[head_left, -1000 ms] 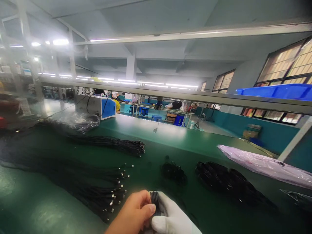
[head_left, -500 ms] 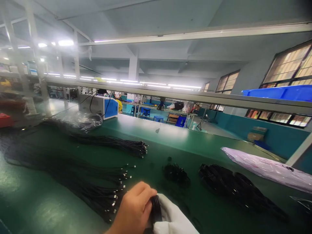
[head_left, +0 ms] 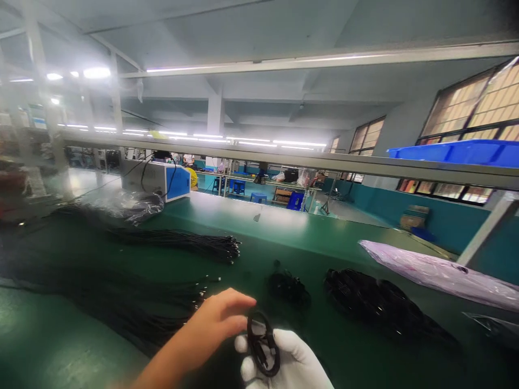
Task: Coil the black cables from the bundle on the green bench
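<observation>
A small coiled black cable (head_left: 276, 363), its ends bundled inside the loop, rests in my right hand (head_left: 298, 359). That hand wears a white glove, with the fingers behind the coil and the thumb at its side. My left hand (head_left: 222, 319) is bare, thumb and forefinger apart, with the thumb tip close to the coil's upper left edge; whether it touches I cannot tell. Beyond my left hand lie long black cables (head_left: 133, 300) with light metal tips. Another bundle of black cables (head_left: 190, 243) lies farther back on the green table (head_left: 284, 232).
Right of my hands are a small pile of coiled black cables (head_left: 287, 287) and a bigger pile (head_left: 377, 308). A pink plastic-wrapped package (head_left: 430, 270) lies behind. Clear plastic (head_left: 132, 205) sits beside a blue-and-grey machine (head_left: 162, 178). A shelf rail (head_left: 284, 154) crosses above, with a blue tray (head_left: 458, 153).
My left hand has come off the coil, its fingers spreading. The coil has turned to show its open loop in my right hand. The view has shifted slightly right.
</observation>
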`<move>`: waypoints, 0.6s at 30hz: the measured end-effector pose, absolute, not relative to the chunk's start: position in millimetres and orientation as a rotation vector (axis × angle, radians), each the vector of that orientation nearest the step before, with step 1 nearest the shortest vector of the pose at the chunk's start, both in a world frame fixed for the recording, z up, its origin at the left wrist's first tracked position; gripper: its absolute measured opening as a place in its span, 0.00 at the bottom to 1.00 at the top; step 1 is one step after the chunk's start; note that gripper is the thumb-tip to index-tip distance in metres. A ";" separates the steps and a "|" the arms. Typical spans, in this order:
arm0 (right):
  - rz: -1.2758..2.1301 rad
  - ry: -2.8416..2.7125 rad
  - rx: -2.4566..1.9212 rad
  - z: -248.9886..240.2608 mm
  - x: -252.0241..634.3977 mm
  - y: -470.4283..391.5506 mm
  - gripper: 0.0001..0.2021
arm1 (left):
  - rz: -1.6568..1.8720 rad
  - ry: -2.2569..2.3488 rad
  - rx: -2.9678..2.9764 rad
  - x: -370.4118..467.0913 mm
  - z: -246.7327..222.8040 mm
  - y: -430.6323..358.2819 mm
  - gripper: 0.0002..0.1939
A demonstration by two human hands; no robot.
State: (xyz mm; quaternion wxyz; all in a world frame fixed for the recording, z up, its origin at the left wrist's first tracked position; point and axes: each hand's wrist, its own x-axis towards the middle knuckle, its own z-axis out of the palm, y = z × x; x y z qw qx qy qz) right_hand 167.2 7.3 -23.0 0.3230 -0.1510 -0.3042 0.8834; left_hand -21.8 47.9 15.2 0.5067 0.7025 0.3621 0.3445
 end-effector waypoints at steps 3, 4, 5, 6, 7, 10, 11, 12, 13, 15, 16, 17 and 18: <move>2.323 -0.769 -0.355 -26.0 165.7 9.8 0.26 | 0.715 0.618 1.499 -29.6 11.4 51.4 0.24; 2.293 -0.761 -0.370 -26.4 163.7 10.2 0.25 | 0.716 0.609 1.474 -30.4 8.5 51.9 0.24; 2.245 -0.771 -0.393 -26.5 161.6 10.3 0.23 | 0.739 0.645 1.474 -30.5 5.5 52.2 0.23; 2.184 -0.799 -0.431 -26.5 159.7 10.1 0.22 | 0.765 0.706 1.494 -30.1 2.7 52.3 0.22; 2.118 -0.837 -0.475 -26.2 158.2 9.7 0.20 | 0.783 0.772 1.526 -29.7 0.2 52.2 0.22; 1.995 -0.882 -0.561 -24.2 155.9 7.6 0.19 | 0.797 0.876 1.634 -28.4 -4.8 52.3 0.21; 1.988 -0.883 -0.574 -22.9 155.5 6.7 0.19 | 0.794 0.878 1.657 -28.1 -6.0 52.4 0.21; 1.977 -0.896 -0.586 -21.1 155.1 5.8 0.20 | 0.793 0.880 1.669 -27.8 -7.1 52.6 0.21; 1.957 -0.931 -0.612 -18.9 154.6 5.0 0.22 | 0.799 0.885 1.672 -27.3 -8.3 52.8 0.21; 1.863 -1.045 -0.759 -13.5 152.9 3.2 0.27 | 0.826 0.896 1.660 -26.0 -10.6 53.3 0.21; 1.794 -1.105 -0.868 -10.5 151.7 2.3 0.29 | 0.841 0.891 1.641 -25.3 -11.7 53.8 0.21; 1.715 -1.163 -0.981 -7.6 150.5 1.4 0.29 | 0.859 0.878 1.613 -24.9 -12.8 54.4 0.20; 1.625 -1.213 -1.088 -4.8 149.3 0.5 0.29 | 0.881 0.862 1.579 -24.8 -13.9 55.4 0.20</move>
